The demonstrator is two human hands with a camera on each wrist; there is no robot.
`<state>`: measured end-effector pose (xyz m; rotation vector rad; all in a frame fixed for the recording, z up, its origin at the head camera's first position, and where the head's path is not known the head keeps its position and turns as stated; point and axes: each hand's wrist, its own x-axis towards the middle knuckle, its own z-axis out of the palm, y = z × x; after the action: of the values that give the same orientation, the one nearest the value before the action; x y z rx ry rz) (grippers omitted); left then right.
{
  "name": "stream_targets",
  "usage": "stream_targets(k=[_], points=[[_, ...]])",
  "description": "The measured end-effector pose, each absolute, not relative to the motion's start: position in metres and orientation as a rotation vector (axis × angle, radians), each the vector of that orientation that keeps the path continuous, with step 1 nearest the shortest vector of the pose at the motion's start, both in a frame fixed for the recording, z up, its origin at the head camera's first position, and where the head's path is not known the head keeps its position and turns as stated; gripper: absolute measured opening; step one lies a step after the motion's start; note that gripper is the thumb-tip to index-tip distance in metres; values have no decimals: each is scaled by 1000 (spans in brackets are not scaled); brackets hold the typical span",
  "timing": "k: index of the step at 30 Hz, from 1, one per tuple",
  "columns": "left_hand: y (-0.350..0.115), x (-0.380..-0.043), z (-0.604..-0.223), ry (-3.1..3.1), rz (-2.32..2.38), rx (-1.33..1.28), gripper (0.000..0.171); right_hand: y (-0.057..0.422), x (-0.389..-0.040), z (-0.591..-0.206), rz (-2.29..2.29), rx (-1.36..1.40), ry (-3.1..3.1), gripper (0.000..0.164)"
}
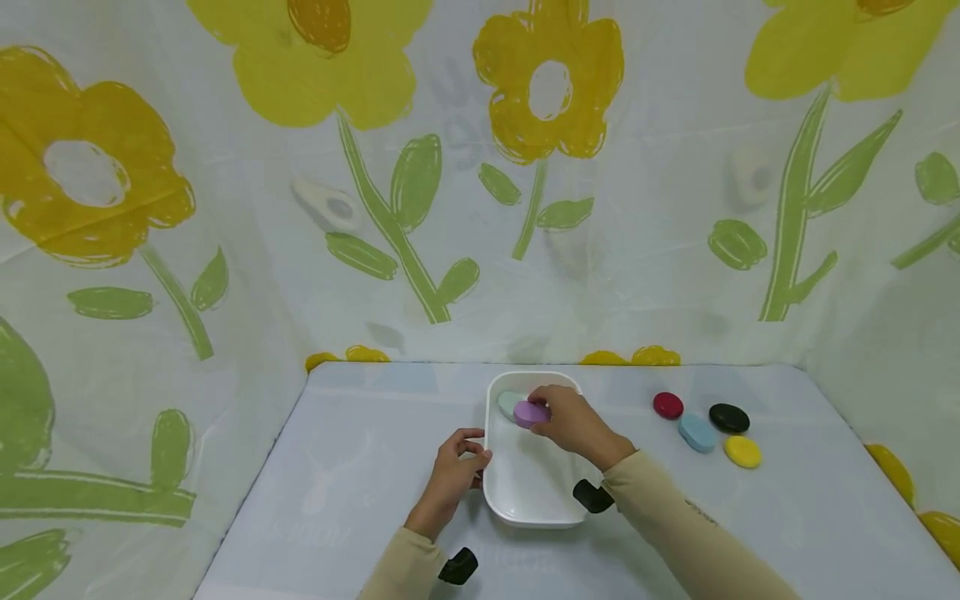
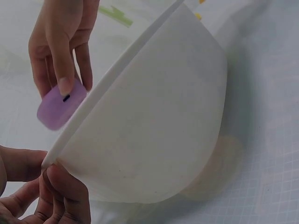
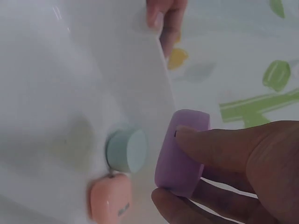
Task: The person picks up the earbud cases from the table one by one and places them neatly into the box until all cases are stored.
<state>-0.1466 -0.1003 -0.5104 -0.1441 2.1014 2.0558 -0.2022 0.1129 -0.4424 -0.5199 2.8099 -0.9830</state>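
Note:
My right hand (image 1: 573,421) pinches a purple rounded case (image 1: 531,414) between thumb and fingers, over the far part of a white plastic bin (image 1: 525,487). In the right wrist view the purple case (image 3: 183,151) shows a small dark mark beside the thumb. Inside the bin lie a mint-green rounded piece (image 3: 127,150) and, next to it, a salmon-pink one (image 3: 111,198) with small dark marks. My left hand (image 1: 452,471) grips the bin's left rim, thumb on one side and curled fingers on the other, as the left wrist view shows.
Right of the bin, a red piece (image 1: 667,406), a light-blue piece (image 1: 697,433), a black piece (image 1: 729,418) and a yellow piece (image 1: 742,452) lie grouped on the pale table (image 1: 360,467). Flower-printed cloth (image 1: 645,250) hangs behind and at both sides.

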Motion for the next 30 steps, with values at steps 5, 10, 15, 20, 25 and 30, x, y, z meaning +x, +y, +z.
stream_targets(k=[5, 10, 15, 20, 25, 30], points=[[-100, -147, -511, 2077, 2078, -144, 43, 100, -205, -450, -908, -545, 2787, 29], [-100, -147, -511, 2067, 2090, -136, 43, 94, -206, -453, -882, -542, 2773, 28], [-100, -146, -510, 2064, 2090, -137, 43, 91, -206, -456, -856, -566, 2781, 28], [-99, -146, -510, 2060, 2091, -135, 42, 90, -208, -460, -842, -554, 2794, 29], [-98, -145, -509, 2067, 2089, -136, 42, 89, -210, -468, -864, -556, 2792, 29], [-98, -145, -509, 2073, 2080, -138, 42, 90, -210, -470, -885, -563, 2794, 24]])
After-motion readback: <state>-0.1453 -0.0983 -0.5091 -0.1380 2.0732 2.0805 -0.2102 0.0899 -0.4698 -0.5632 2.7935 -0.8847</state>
